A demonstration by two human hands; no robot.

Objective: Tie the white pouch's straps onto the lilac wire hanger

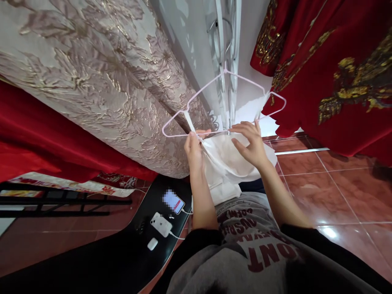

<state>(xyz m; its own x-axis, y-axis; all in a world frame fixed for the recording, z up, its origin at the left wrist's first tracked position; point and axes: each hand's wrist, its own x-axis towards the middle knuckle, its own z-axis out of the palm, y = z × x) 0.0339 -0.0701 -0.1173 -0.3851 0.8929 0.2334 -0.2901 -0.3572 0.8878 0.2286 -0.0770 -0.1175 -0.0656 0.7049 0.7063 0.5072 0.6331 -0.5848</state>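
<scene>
Nearest you: a grey knit-look shirt with dark red block lettering, black at the sleeves. To your left, a glossy black surface with a curved edge carries a small rounded white case, a pale phone lying back up and a lit phone; white cables run to both phones.

Your left hand has its grip clamped on the white garment near the base of its left strap, right by the hanger's lower bar. Your right hand has its grip apart, thumb away from the spread fingers, at the bar near the right strap; you cannot tell how firmly the fingertips touch. The garment is soft, thin and loosely folded. It hangs between and below your hands, its straps looped on the angular pink hanger.

Beyond, left: pale brocade, raised crinkled leaf shapes with metallic gold threads, beside smooth red cloth. Right: deep red drapery, thick gold ornament. Below it, glossy reddish floor tiles. Ahead, slim white metal bars stand behind the hanger's curved hook.
</scene>
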